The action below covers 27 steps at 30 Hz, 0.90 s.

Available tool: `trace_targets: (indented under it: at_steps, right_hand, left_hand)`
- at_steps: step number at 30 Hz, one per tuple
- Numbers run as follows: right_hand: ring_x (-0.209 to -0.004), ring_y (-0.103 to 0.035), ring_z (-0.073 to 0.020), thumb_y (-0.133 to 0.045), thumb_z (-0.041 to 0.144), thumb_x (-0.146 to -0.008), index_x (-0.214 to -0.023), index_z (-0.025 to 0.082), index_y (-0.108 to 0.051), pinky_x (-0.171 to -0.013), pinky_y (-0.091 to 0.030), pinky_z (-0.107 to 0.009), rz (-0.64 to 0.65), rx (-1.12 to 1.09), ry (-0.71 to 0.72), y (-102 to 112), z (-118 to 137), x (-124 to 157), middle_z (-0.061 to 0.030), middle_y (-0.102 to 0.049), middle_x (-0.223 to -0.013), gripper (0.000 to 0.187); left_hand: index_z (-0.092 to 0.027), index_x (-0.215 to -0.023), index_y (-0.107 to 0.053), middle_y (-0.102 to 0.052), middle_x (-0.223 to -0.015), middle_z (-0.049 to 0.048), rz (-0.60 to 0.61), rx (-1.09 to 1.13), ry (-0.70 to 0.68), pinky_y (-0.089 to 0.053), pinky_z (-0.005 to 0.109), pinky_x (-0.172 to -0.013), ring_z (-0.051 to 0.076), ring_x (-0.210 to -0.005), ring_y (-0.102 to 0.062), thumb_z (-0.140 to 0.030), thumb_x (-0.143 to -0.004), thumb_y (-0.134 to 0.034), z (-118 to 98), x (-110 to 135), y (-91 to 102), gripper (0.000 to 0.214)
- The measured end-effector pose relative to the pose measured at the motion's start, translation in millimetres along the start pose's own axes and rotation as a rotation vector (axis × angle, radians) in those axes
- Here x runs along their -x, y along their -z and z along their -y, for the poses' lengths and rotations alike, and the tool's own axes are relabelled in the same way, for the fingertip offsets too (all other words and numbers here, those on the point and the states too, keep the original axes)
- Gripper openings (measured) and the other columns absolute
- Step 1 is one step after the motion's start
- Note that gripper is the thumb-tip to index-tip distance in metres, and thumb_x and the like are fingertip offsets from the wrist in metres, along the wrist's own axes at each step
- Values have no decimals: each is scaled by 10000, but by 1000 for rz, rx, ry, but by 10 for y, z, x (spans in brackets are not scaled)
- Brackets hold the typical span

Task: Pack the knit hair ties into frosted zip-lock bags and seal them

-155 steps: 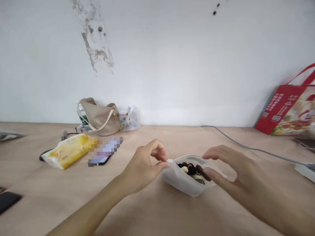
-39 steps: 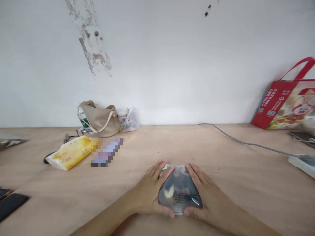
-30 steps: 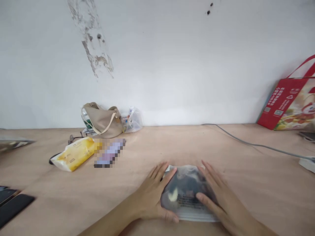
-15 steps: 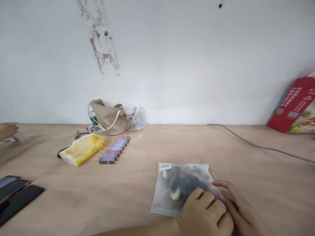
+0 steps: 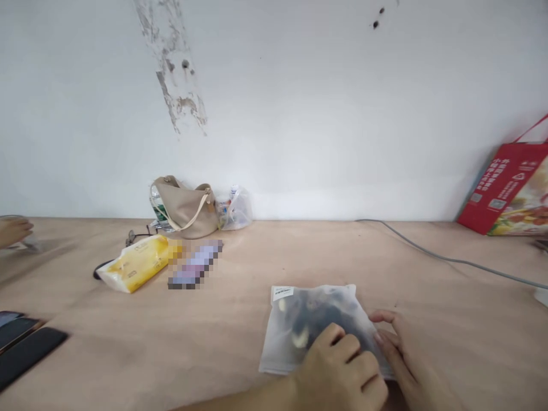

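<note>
A frosted zip bag with dark and pale pieces inside lies flat on the wooden table. My left hand rests on the bag's near right corner with its fingers curled and pressed down. My right hand touches the bag's right edge, its fingers stretched and close together beside the left hand. Neither hand lifts the bag.
A yellow tissue pack, a beige handbag and a small clear bag sit at the back left. Dark phones lie at the left edge. Another person's hand shows far left. A grey cable and a red bag are at the right.
The bag stood open between my hands, then was laid flat and pressed. Both hands have since slid to its near right corner.
</note>
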State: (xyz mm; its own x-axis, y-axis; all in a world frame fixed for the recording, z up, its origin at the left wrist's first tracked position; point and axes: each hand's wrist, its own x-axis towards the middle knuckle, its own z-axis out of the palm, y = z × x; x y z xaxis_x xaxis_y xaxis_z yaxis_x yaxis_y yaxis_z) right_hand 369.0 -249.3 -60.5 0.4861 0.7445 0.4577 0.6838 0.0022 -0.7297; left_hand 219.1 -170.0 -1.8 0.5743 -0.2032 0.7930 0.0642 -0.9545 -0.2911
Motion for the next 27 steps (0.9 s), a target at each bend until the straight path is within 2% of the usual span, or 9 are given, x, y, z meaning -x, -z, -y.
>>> trace_targets:
  at_steps: [2,5,8,13,17,19,22,24,27]
  right_hand:
    - [-687,-603,-144,-498,448,-908,-979,224,-604,-658,-509,-312,58,36,24,52,-81,-70,-19,-636,-867,257]
    - [-530,-568,-172,-458,465,-900,-991,271,-568,-543,-491,-306,113,64,23,124,-112,-159,16,-615,-665,241]
    - [-512,-578,-190,-364,442,-920,-1002,284,-486,-555,-500,-305,157,45,-47,179,-19,-214,44,-622,-598,216]
    - [-696,-649,-204,-305,464,-905,-1009,277,-449,-712,-514,-338,189,8,-170,194,187,-214,10,-697,-784,258]
    - [-1000,-632,-220,-331,452,-901,-1082,280,-478,-841,-491,-355,202,-5,-168,192,136,-163,-21,-689,-1032,290]
    - [-961,-649,-215,-370,474,-900,-1154,279,-472,-798,-515,-336,277,-47,-161,209,21,-167,-18,-697,-996,336]
    - [-794,-680,-233,-455,532,-864,-1220,248,-479,-674,-549,-346,284,-84,-172,227,-150,-236,-29,-705,-869,457]
    - [-902,-666,-274,-496,547,-841,-1224,233,-520,-761,-539,-416,179,-49,-186,205,-176,-302,-74,-698,-994,496]
    - [-1111,-570,-320,-504,562,-834,-1123,265,-631,-962,-409,-531,131,-5,-132,117,-41,-373,-78,-643,-1182,434]
  left_hand:
    - [-164,-553,-505,-504,-571,-10,58,5,12,-288,298,-540,119,-535,-390,-71,-760,-549,73,66,89,232]
    - [-153,-565,-508,-513,-568,-8,124,10,23,-330,305,-573,120,-549,-392,-63,-787,-534,187,189,273,242]
    - [-150,-619,-536,-542,-587,-11,194,-4,75,-373,309,-626,122,-579,-426,-44,-794,-536,292,319,494,205]
    - [-158,-666,-545,-555,-590,-19,268,-31,153,-386,317,-670,121,-584,-448,-32,-816,-507,421,516,816,199]
    - [-174,-710,-559,-570,-609,-14,258,36,259,-393,324,-699,133,-587,-453,-30,-805,-491,450,614,992,186]
    - [-194,-731,-556,-564,-620,-5,306,122,360,-402,324,-693,147,-599,-461,-62,-802,-470,464,650,1066,173]
    - [-211,-823,-587,-603,-738,34,369,173,693,-426,354,-712,199,-728,-523,-202,-839,-468,517,693,1107,121]
    - [-229,-922,-635,-640,-889,55,367,143,932,-432,399,-789,240,-884,-545,-304,-892,-428,564,692,1056,222]
    - [-263,-950,-689,-645,-1029,49,455,170,1074,-402,452,-893,265,-1016,-535,-384,-930,-361,599,607,890,351]
